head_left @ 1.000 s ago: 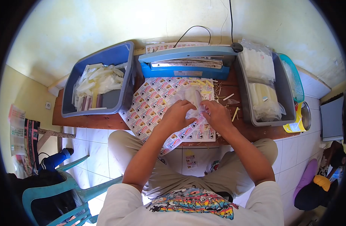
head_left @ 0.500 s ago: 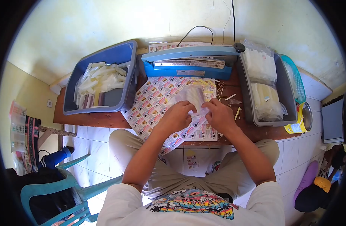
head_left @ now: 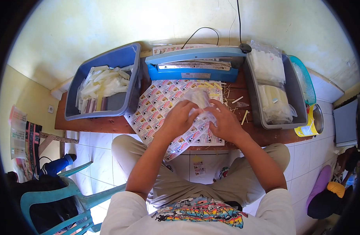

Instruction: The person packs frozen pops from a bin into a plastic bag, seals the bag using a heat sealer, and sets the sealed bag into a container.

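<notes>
A clear plastic bag [head_left: 197, 95] with pale contents lies over the printed label sheets [head_left: 156, 102]. My left hand [head_left: 181, 116] is closed at the bag's near left side, its fingers curled in. From the right, my right hand [head_left: 226, 120] has its fingers bent onto the near edge of the same bag, thumb pointing down and left. Both hands partly cover the plastic, and what is inside cannot be made out clearly. Just beyond the bag stands a blue impulse sealer [head_left: 193, 73].
A grey-blue bin [head_left: 135, 88] of filled plastic packets stands at left. Another grey bin [head_left: 262, 113] with bagged pale sticks is at right, beside a yellow tin [head_left: 308, 124]. Thin offcuts [head_left: 245, 117] litter the wooden table [head_left: 99, 126]. A green chair [head_left: 70, 188] stands at lower left.
My fingers have shifted on the bag: both hands sit slightly higher, and the right fingers reach further over its edge. The bag's plastic looks more crumpled, and the whole view has shifted slightly.
</notes>
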Motion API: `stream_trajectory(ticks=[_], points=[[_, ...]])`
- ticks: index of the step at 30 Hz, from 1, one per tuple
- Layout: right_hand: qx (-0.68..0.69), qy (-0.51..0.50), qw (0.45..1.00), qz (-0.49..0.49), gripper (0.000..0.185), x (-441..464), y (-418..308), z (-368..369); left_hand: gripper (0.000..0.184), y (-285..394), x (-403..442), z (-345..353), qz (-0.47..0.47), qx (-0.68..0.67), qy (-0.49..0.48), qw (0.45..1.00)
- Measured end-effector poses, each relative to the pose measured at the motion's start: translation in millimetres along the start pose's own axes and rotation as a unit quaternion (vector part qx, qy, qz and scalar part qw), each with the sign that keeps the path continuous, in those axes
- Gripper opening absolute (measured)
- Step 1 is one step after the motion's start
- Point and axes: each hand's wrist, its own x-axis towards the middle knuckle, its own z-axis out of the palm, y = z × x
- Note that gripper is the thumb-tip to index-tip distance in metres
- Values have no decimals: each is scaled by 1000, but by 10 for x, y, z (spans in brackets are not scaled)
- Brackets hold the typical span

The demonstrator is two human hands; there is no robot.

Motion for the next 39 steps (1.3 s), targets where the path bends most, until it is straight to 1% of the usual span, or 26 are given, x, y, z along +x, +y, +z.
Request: stream_trajectory(ticks=[1, 3, 4, 6, 7, 9, 10, 12, 16, 18, 25, 27, 28, 30, 31, 33, 34, 36, 37, 39], points=[[-1, 0, 1000, 0, 52, -4, 49, 51, 29, -35, -4, 18, 1, -1, 1, 1000], [-5, -41, 999, -4, 60, -1, 109, 121, 29, -132, -34, 27, -92, 87, -11, 992], [-1, -39, 999, -8, 60, 6, 103, 148, 29, -203, -94, 38, -94, 92, -10, 991], [-14, -57, 998, -13, 63, 0, 111, 139, 34, -308, -194, 126, -108, 179, -22, 978], [-14, -57, 998, -14, 63, 3, 100, 134, 34, -363, -206, 152, -109, 179, -21, 978], [-11, -67, 998, -10, 65, -6, 71, 113, 44, -395, -206, 157, -86, 203, -33, 975], [-12, -68, 998, -11, 65, -5, 64, 102, 44, -367, -197, 140, -87, 203, -32, 975], [-15, -76, 997, -14, 67, -6, 50, 87, 49, -289, -179, 106, -113, 195, -63, 972], [-16, -88, 996, -16, 69, 0, 42, 71, 51, -267, -163, 124, -98, 227, -69, 966], [-22, -82, 996, -37, 70, 5, 65, 97, 50, -289, -163, 150, -59, 241, -46, 968], [-2, -95, 995, -22, 71, 48, -43, -35, 45, -259, -190, 59, -100, 225, -71, 967], [15, -60, 997, -40, 69, 76, -98, -67, 41, -240, -217, -8, -80, 229, -18, 970], [14, -61, 997, -42, 69, 97, -143, -83, 41, -214, -230, -62, -82, 229, -16, 970], [33, -26, 996, -82, 64, 172, -243, -110, 39, -139, -256, -212, -78, 209, 35, 974], [32, -29, 995, -87, 64, 218, -300, -97, 39, -121, -279, -291, -82, 209, 39, 974], [78, -1, 993, -85, 59, 334, -455, -71, 36, -111, -317, -464, -56, 174, 142, 973], [77, -2, 993, -90, 59, 410, -552, -81, 36, -113, -327, -572, -58, 175, 147, 972], [118, 39, 985, -122, 53, 574, -784, -102, 31, -121, -381, -821, -36, 156, 228, 960], [119, 37, 984, -126, 53, 675, -873, -86, 31, -112, -407, -959, -39, 159, 232, 959], [142, 90, 971, -168, 47, 891, -1032, -32, 26, -118, -482, -1209, -51, 144, 286, 946]])
